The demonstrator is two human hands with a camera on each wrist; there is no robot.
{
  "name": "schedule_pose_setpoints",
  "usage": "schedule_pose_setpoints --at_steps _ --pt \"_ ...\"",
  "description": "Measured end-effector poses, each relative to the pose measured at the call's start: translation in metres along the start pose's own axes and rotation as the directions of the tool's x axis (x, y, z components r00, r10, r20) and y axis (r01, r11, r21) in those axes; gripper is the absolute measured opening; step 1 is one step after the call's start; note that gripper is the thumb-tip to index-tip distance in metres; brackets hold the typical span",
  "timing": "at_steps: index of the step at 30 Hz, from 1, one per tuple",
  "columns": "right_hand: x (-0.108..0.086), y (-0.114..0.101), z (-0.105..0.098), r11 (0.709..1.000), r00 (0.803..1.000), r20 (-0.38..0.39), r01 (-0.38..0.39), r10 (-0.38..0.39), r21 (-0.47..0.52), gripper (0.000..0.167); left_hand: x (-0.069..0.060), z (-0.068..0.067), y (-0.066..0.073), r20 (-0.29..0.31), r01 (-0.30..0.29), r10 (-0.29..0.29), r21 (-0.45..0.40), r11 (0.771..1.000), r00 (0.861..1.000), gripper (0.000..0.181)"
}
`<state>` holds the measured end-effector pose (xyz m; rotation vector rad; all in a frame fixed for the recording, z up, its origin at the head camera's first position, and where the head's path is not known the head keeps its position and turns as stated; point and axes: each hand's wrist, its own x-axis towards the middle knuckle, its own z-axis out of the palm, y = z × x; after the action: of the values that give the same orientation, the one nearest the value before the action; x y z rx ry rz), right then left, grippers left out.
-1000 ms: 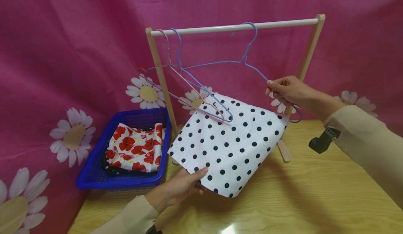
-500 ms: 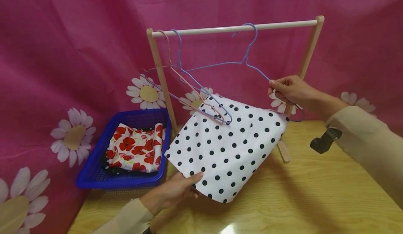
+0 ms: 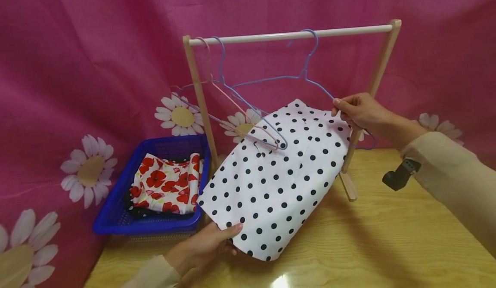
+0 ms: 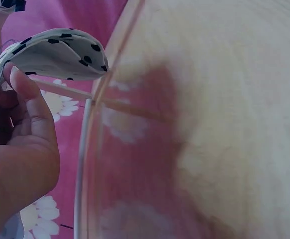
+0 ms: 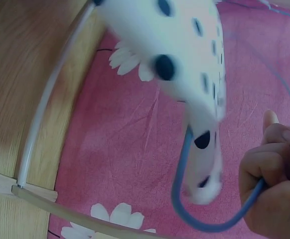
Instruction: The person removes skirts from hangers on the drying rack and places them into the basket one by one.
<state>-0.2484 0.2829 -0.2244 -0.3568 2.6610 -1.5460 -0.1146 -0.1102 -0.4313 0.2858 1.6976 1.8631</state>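
Observation:
My left hand (image 3: 205, 243) pinches the lower left edge of a white cloth with black polka dots (image 3: 279, 184), thumb on top. With my right hand (image 3: 362, 109) I pinch the right arm of a blue wire hanger (image 3: 305, 73), which hangs by its hook from the rack's white rod. The cloth slopes down from that hanger toward my left hand. In the right wrist view, the cloth lies by the blue hanger's bent end (image 5: 176, 191); the left wrist view shows its edge curling over beside my thumb. Most of the hanger's lower bar is hidden.
A pink hanger (image 3: 228, 99) and another blue hanger (image 3: 221, 64) hang at the rod's left end, their tips before the cloth. The wooden rack (image 3: 379, 68) stands on the table (image 3: 391, 227). A blue basket (image 3: 143, 228) at left holds red-flowered cloth (image 3: 166, 184).
My left hand has moved down and left, drawing the cloth's lower edge with it. The cloth's far upper edge now shows higher, behind the hangers. My right hand has hardly moved.

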Motion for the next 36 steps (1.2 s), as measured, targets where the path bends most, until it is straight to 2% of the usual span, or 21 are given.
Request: schedule_pose_setpoints --at_steps 5,10,12,17,20,29,33,36 --pt "-0.001 -0.001 0.0 1.0 1.0 0.014 -0.007 0.007 0.007 0.039 -0.003 0.0 -0.005 -0.024 -0.02 0.02 -0.011 1.0 1.0 0.044" --pt "-0.001 -0.002 0.001 1.0 0.998 0.057 0.0 0.0 0.004 0.04 0.0 -0.002 -0.001 -0.049 -0.086 0.085 -0.019 0.996 0.995 0.053" --pt "-0.001 -0.002 0.002 1.0 0.997 0.076 0.009 -0.01 0.018 0.04 0.002 -0.002 0.002 -0.05 -0.092 0.092 -0.016 0.996 0.995 0.049" --pt "0.001 -0.003 0.004 0.998 0.994 0.107 0.026 -0.033 0.059 0.04 0.005 -0.002 0.009 -0.099 -0.073 0.071 -0.015 0.997 0.992 0.018" --pt "0.0 -0.004 0.004 0.998 0.993 0.115 0.027 -0.033 0.056 0.041 0.005 -0.003 0.012 -0.115 -0.074 0.072 -0.01 0.997 0.991 0.008" --pt "0.0 -0.004 0.005 0.998 0.992 0.125 0.014 -0.022 0.062 0.041 0.003 -0.002 0.024 -0.139 -0.062 0.06 -0.013 0.998 0.988 0.013" --pt "0.0 -0.004 0.006 0.998 0.992 0.122 0.014 -0.021 0.061 0.041 0.001 -0.005 0.033 -0.158 -0.042 0.044 0.019 0.999 0.986 0.02" --pt "0.0 -0.004 0.006 0.998 0.993 0.116 0.014 -0.02 0.055 0.041 0.0 -0.008 0.04 -0.196 -0.008 0.019 0.059 0.998 0.98 0.025"
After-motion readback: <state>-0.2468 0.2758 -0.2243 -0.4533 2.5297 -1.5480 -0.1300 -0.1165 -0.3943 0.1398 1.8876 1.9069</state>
